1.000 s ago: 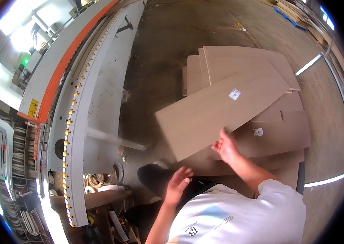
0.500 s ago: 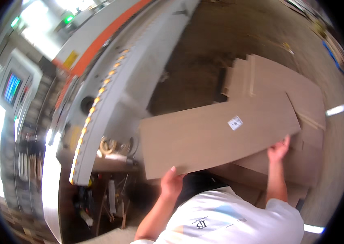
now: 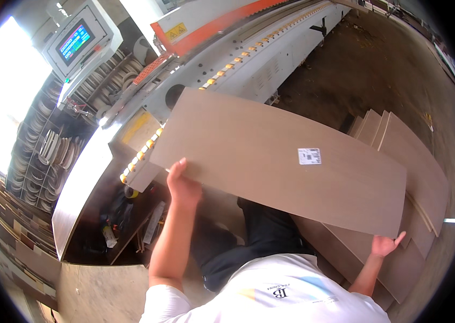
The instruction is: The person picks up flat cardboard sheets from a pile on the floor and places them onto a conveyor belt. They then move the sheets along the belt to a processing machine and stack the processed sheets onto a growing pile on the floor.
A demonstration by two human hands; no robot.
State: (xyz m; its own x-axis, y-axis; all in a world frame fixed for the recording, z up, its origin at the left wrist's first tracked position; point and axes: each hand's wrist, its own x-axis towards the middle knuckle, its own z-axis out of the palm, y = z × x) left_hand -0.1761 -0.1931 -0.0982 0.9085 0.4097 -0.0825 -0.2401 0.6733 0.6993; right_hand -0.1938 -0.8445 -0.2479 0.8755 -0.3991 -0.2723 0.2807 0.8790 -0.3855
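Observation:
Across the middle of the view I hold a long brown board (image 3: pixel 249 145) with a white printed label (image 3: pixel 309 156) on its face. My left hand (image 3: pixel 183 185) is closed on its near edge by the left end, thumb on top and the fingers hidden beneath. At the near right corner my right hand (image 3: pixel 386 245) supports the board, its thumb sticking out and the other fingers under the edge. The board's far left corner overlaps the row of yellow rollers (image 3: pixel 211 81) along the machine's grey side.
A grey and orange machine (image 3: pixel 265 67) runs away to the far right, with a control screen (image 3: pixel 75 40) at upper left. Stacked brown boards (image 3: pixel 418 161) lie at my right. Shelves of edging rolls (image 3: pixel 39 167) stand on the left, near a pale worktop (image 3: pixel 79 194).
The board's left end has swung up and away from me onto the roller line, while its right end came nearer. My view has turned left, bringing the machine and screen further in.

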